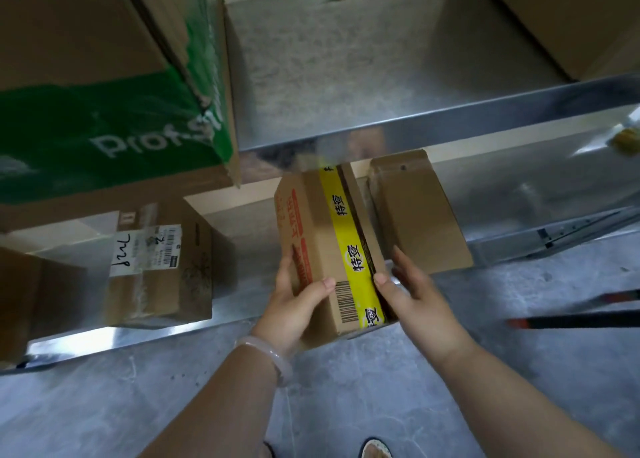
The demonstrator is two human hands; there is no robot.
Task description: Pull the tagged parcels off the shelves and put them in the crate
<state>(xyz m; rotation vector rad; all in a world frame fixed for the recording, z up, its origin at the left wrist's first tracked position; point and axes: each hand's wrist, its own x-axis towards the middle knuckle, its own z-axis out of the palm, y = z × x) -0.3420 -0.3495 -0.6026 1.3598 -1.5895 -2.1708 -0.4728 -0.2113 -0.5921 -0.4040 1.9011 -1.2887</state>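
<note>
A brown cardboard parcel [322, 235] with a yellow tape strip, red print and a barcode sticks out over the front edge of the lower metal shelf [114, 338]. My left hand [294, 305] grips its near left corner, thumb on top beside the barcode. My right hand [412, 294] holds its right side, thumb against the yellow tape. A plain brown parcel [419, 215] lies just right of it on the same shelf. No crate is in view.
A brown box with a white shipping label [159, 267] sits left on the lower shelf. A green-printed carton [104, 111] fills the upper shelf's left; the upper shelf edge [450, 121] runs above. Grey concrete floor [346, 388] lies below, a dark bar [571, 320] at right.
</note>
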